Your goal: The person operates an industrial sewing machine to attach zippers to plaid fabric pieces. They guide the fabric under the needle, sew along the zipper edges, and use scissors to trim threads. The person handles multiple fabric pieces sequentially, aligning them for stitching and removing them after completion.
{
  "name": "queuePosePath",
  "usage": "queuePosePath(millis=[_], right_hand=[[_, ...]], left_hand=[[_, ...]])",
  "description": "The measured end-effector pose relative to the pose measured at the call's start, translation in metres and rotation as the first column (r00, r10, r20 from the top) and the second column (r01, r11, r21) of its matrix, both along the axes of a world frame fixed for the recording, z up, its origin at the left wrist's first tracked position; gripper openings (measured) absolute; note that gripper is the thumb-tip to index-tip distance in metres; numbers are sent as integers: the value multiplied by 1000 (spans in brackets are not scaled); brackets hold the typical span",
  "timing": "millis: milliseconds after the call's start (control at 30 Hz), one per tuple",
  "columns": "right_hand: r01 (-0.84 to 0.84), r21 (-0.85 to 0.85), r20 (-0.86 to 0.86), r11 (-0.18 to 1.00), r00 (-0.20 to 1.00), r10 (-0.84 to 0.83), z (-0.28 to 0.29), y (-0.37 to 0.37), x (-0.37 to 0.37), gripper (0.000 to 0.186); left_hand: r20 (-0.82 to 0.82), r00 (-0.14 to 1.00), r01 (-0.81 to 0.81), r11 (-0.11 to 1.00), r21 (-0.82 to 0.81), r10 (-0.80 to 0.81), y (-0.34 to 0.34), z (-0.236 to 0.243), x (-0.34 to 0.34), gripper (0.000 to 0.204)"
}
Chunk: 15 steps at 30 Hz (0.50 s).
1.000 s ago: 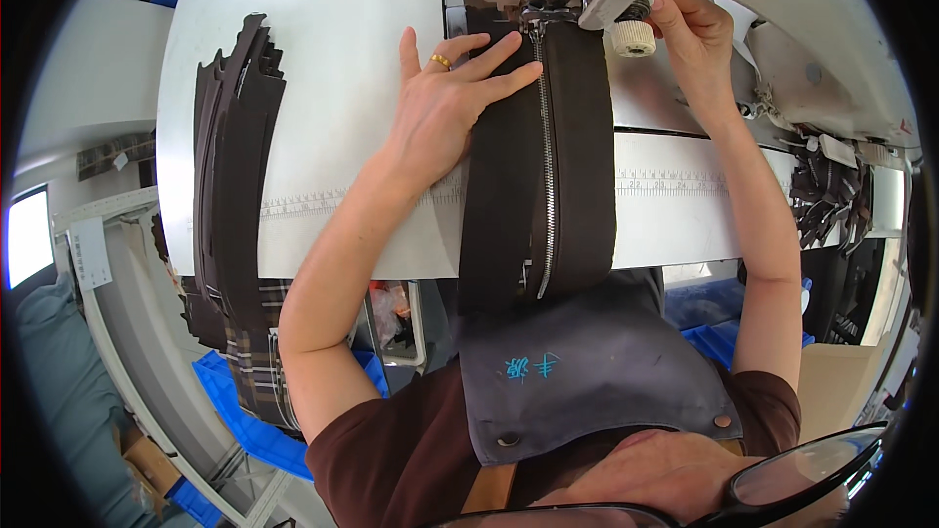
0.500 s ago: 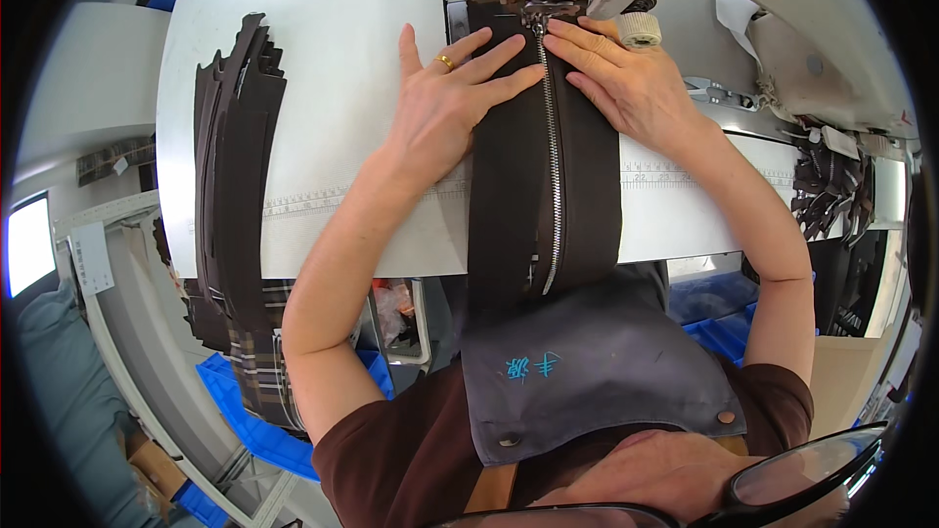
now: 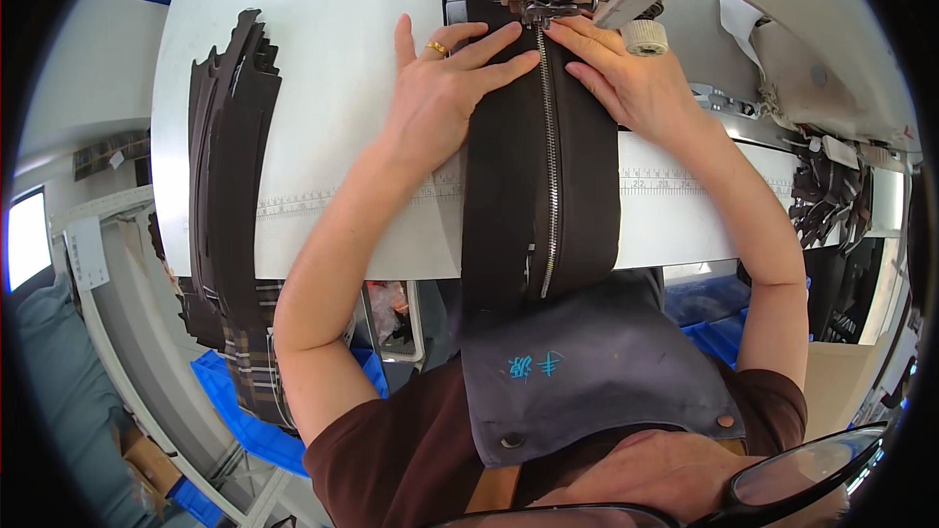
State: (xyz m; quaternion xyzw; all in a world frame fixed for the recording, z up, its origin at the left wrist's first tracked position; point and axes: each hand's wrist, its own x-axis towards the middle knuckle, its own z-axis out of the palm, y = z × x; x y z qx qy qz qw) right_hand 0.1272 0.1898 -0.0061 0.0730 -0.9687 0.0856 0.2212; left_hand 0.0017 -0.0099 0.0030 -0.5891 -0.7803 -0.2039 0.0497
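Observation:
A dark brown fabric strip (image 3: 499,186) with a silver metal zipper (image 3: 551,156) down its length lies under the presser foot (image 3: 548,12) of a sewing machine (image 3: 822,20). Its near end hangs over the table's front edge. My left hand (image 3: 435,88), a gold ring on one finger, lies flat with fingers spread on the fabric left of the zipper. My right hand (image 3: 641,83) presses the fabric to the zipper's right with outstretched fingers, the tips close to the foot. Some right fingertips are hidden by the machine.
A stack of dark brown fabric pieces (image 3: 233,156) lies at the left of the white table (image 3: 342,137), hanging off its front edge above a blue bin (image 3: 245,420). A bundle of dark scraps (image 3: 831,186) sits at the right. A ruler scale (image 3: 323,200) crosses the tabletop.
The view has shifted slightly. Both hands stay on the fabric beside the zipper near the presser foot; the fabric may have fed a little forward.

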Motion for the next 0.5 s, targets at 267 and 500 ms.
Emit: queuePosePath(millis=[267,500], right_hand=[[-65,20,-48,998,997,66,-1,0,1,40],[-73,-56,-41,996,997,70,0,3,0,47]], left_hand=[[25,1000,0,1000,-6,0,0,0,0,51],[-11,1000,9,1000,23,-9,4,-3,-4,58]])
